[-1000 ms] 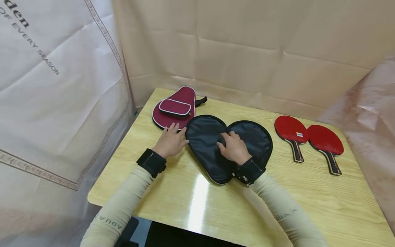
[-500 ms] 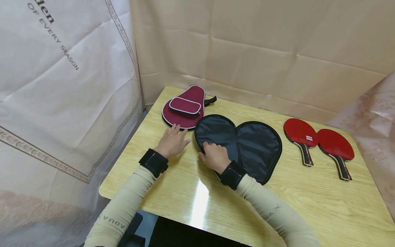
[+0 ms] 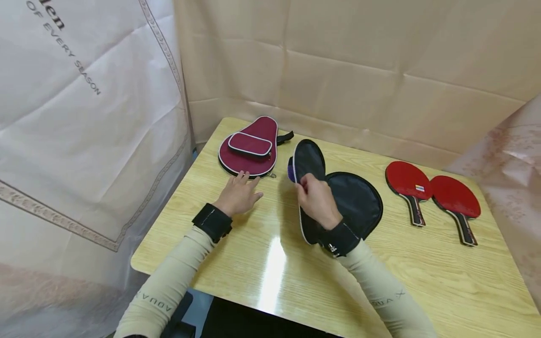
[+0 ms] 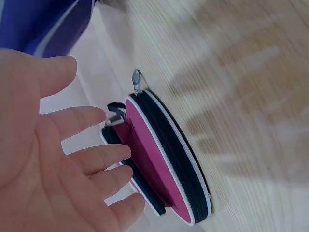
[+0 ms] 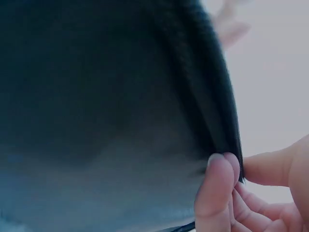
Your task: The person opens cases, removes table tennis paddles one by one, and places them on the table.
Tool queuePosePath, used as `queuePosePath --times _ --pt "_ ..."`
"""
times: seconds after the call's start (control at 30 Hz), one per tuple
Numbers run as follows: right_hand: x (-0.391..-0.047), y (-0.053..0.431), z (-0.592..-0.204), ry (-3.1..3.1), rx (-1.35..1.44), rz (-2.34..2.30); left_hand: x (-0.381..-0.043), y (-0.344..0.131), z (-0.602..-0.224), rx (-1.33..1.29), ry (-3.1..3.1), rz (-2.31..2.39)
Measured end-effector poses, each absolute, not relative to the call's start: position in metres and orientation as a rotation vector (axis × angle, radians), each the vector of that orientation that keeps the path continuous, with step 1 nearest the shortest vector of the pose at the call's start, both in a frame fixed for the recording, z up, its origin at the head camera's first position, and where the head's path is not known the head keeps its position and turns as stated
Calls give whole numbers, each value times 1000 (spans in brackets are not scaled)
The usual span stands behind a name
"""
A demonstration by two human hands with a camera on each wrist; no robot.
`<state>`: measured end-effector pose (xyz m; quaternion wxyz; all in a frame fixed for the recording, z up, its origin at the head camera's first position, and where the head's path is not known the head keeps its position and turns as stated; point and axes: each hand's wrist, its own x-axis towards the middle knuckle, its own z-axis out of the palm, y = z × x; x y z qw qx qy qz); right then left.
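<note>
From where I stood, the person had a black-lined case near the middle of the counter, one half lying flat and the other tilted up toward twelve o'clock, a bit of purple outside showing at its nine o'clock edge. The right hand pinched the rim of that raised half between thumb and fingers. The left hand held nothing, its fingers spread wide just short of the maroon case; I couldn't tell whether they touched it. That case lay at ten o'clock from the black-lined one, narrow end pointing to one o'clock, with a small zipped pouch on its front and a black strap sticking out. Around three o'clock lay two red paddles, side by side, handles pointing between five and six o'clock
</note>
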<state>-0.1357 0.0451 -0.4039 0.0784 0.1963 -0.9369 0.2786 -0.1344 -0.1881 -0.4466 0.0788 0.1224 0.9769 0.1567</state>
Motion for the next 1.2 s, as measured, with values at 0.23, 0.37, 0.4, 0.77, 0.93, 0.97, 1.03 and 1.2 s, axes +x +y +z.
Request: queuePosePath --times 0.23,0.37,0.4,0.77,0.93,0.97,1.03,1.2 --pt "-119 101 -386 -2812 300 1224 -133 -182 -442 404 2910 481" --pt "-116 129 -393 -2878 129 1311 -132 -182 -442 419 2905 490" --pt "-117 135 -397 -2904 80 1357 -132 -182 -442 426 2907 480" --pt "-147 146 -463 -3172 -148 1741 -131 -180 -443 416 2892 391" --pt "-155 143 -472 -3208 -170 1680 -131 -175 -447 414 2885 396" --pt "-156 142 -472 -3216 -168 1655 -131 -174 -447 413 2878 396" --pt "-159 140 -472 -3228 -149 1619 -132 -171 -448 413 2867 400" --pt "-167 133 -476 -3215 -129 1602 -131 -159 -451 433 2839 416"
